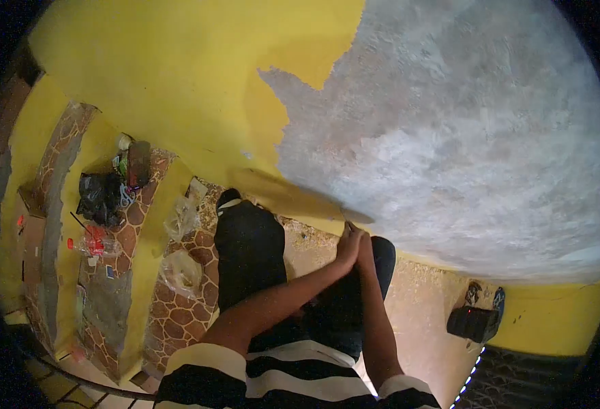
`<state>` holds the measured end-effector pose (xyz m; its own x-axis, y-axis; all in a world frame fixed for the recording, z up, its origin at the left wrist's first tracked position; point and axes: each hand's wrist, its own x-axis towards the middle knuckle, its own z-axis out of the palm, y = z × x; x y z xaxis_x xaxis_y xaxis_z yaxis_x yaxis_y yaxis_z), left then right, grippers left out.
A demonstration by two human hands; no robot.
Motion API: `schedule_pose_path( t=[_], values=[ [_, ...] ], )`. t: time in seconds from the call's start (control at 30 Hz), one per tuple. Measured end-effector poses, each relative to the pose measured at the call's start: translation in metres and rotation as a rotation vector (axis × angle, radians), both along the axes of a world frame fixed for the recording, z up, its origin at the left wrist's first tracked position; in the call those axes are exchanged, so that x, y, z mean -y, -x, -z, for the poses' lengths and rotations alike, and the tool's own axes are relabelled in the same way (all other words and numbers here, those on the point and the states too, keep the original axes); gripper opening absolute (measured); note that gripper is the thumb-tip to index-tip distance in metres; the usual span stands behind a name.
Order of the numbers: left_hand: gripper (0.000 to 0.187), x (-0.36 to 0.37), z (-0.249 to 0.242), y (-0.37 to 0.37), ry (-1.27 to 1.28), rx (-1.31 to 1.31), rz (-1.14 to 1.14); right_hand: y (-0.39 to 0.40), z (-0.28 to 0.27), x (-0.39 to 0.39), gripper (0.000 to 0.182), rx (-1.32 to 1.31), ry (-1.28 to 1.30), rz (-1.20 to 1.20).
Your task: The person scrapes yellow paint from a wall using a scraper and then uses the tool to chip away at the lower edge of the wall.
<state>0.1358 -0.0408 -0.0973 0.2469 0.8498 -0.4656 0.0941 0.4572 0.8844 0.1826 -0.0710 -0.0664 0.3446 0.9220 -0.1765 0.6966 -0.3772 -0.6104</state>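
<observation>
Both of my hands are brought together in front of my knees, close to the lower edge of the wall. My left hand (348, 248) has its fingers closed and presses against my right hand (365, 251), whose fingers are also closed. A small dark tip shows at the fingertips, too small to name; whatever lies between the hands is hidden. Beyond them rises the wall, with yellow paint (191, 82) on the left and a rough grey-white patch (450, 136) on the right. The paint's edge along the patch is jagged.
Stone-patterned steps (184, 317) go up on the left. On them lie a black plastic bag (99, 198), scissors (125, 196), a plastic bottle with a red label (95, 241) and clear plastic bags (181, 273). A black box (472, 324) stands on the floor at right.
</observation>
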Motion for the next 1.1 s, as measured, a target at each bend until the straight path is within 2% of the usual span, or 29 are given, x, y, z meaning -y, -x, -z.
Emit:
schedule_pose_path(
  t=[0.03, 0.07, 0.1, 0.13, 0.17, 0.2, 0.27, 0.3, 0.33, 0.4, 0.43, 0.47, 0.53, 0.57, 0.6, 0.67, 0.7, 0.8, 0.87, 0.93, 0.97, 1.07, 1.1],
  values=[
    [0.046, -0.004, 0.003, 0.006, 0.084, 0.132, 0.009, 0.012, -0.016, -0.001, 0.031, -0.128, -0.022, 0.102],
    [0.045, -0.01, 0.002, 0.011, 0.16, 0.266, 0.015, 0.019, -0.029, -0.006, 0.03, -0.375, -0.074, 0.284],
    [0.045, -0.006, -0.004, 0.013, 0.156, 0.265, 0.02, 0.007, 0.0, -0.002, 0.03, -0.376, -0.079, 0.288],
    [0.043, 0.001, -0.015, 0.016, 0.123, 0.28, -0.029, -0.014, 0.054, 0.004, 0.027, -0.232, -0.079, 0.127],
    [0.041, 0.005, -0.022, 0.019, 0.088, 0.296, -0.08, -0.025, 0.083, 0.005, 0.026, -0.086, -0.079, -0.035],
    [0.041, 0.005, -0.021, 0.018, 0.081, 0.297, -0.082, -0.018, 0.064, 0.002, 0.026, -0.085, -0.086, -0.039],
    [0.039, 0.002, -0.017, 0.014, -0.029, 0.201, -0.111, 0.007, -0.001, -0.006, 0.02, -0.135, -0.029, 0.134],
    [0.04, -0.01, -0.038, 0.025, 0.048, 0.138, -0.01, 0.004, 0.014, -0.009, 0.02, -0.141, -0.024, 0.137],
    [0.04, -0.009, -0.035, 0.032, 0.055, 0.129, 0.0, -0.002, 0.041, -0.009, 0.019, -0.105, -0.033, 0.174],
    [0.071, -0.018, -0.018, 0.032, 0.151, 0.191, 0.112, -0.006, 0.055, -0.011, 0.018, -0.06, -0.059, 0.21],
    [0.063, -0.009, 0.013, 0.02, 0.171, 0.243, -0.014, -0.004, 0.053, -0.005, 0.021, -0.005, -0.082, 0.124],
    [0.063, -0.001, 0.01, 0.017, 0.169, 0.246, -0.014, -0.002, 0.051, 0.0, 0.027, 0.05, -0.102, 0.035],
    [0.043, 0.004, -0.011, 0.017, -0.016, 0.163, -0.124, -0.003, 0.037, -0.001, 0.029, 0.063, -0.091, 0.021],
    [0.043, -0.004, -0.057, 0.036, 0.005, 0.137, 0.003, -0.004, 0.032, -0.002, 0.03, 0.074, -0.074, 0.009],
    [0.043, -0.014, -0.037, 0.032, 0.01, 0.135, 0.001, -0.002, 0.033, -0.007, 0.03, 0.073, -0.069, 0.007],
    [0.053, -0.022, 0.025, 0.02, 0.2, 0.297, -0.004, 0.004, 0.031, -0.013, 0.032, -0.122, -0.175, 0.038],
    [0.053, -0.022, 0.022, 0.019, 0.193, 0.302, -0.001, 0.003, 0.029, -0.014, 0.032, -0.183, -0.216, 0.047],
    [0.042, -0.005, -0.008, 0.026, 0.079, 0.132, -0.009, 0.001, 0.029, -0.003, 0.024, -0.12, -0.102, 0.049],
    [0.041, -0.007, -0.029, 0.026, -0.005, 0.149, -0.098, 0.001, 0.025, -0.015, 0.024, -0.03, -0.109, 0.012],
    [0.041, -0.018, -0.016, 0.026, 0.063, 0.059, 0.073, 0.003, 0.023, -0.016, 0.023, 0.146, -0.104, -0.041],
    [0.04, -0.02, -0.01, 0.031, 0.263, 0.347, 0.037, 0.006, 0.024, -0.009, 0.023, 0.232, -0.099, -0.06],
    [0.041, -0.006, -0.036, 0.03, 0.175, 0.234, -0.074, -0.002, 0.042, -0.002, 0.02, 0.113, -0.052, 0.063],
    [0.041, -0.006, -0.039, 0.031, 0.165, 0.255, -0.037, 0.0, 0.037, -0.002, 0.018, 0.05, -0.022, 0.122]
  ],
)
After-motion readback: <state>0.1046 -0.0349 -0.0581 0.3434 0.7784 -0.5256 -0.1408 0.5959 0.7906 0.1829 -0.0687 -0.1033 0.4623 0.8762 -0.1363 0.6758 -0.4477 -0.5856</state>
